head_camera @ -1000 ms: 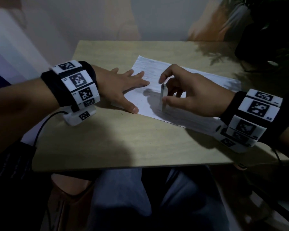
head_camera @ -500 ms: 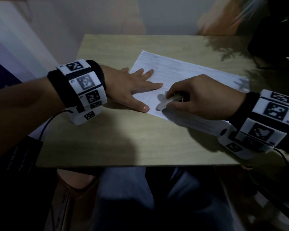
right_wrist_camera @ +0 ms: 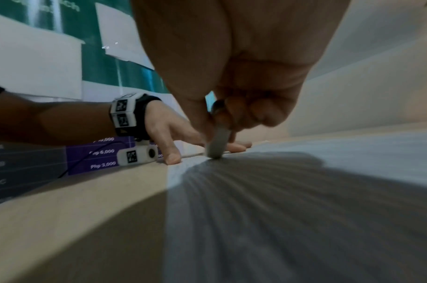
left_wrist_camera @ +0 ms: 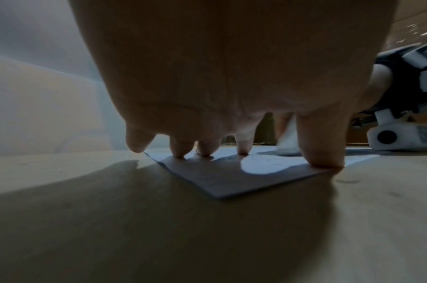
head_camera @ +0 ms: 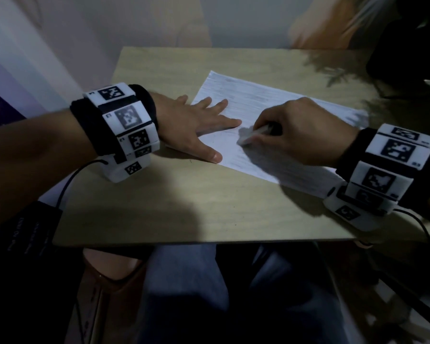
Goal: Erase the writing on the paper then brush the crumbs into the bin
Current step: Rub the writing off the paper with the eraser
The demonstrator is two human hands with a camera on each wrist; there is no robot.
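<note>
Right now you are rubbing the eraser (head_camera: pixel 252 136) against the paper (head_camera: pixel 278 112), so the step in hand is the erasing itself. Your right hand (head_camera: pixel 301 131) is pinching the eraser between thumb and curled fingers (right_wrist_camera: pixel 241 113), with its lower end touching the sheet near the left corner. Your left hand (head_camera: pixel 199 125) is lying flat, fingers straight and spread, fingertips (left_wrist_camera: pixel 242 151) pressing down on the paper's left edge and holding nothing. To do this well, you are best keeping that left hand pinning the sheet just beside the eraser and stroking away from it, so the paper is pulled taut rather than buckling. Light, short strokes should be sparing the sheet near its edge, where it tears most easily. The paper is lying skewed on the bench (head_camera: pixel 184 207), its near edge running well back from the bench's front edge, leaving bare surface in front of you for sweeping crumbs later. No bin is showing in any view, so you cannot yet be judging which edge to brush toward.
</note>
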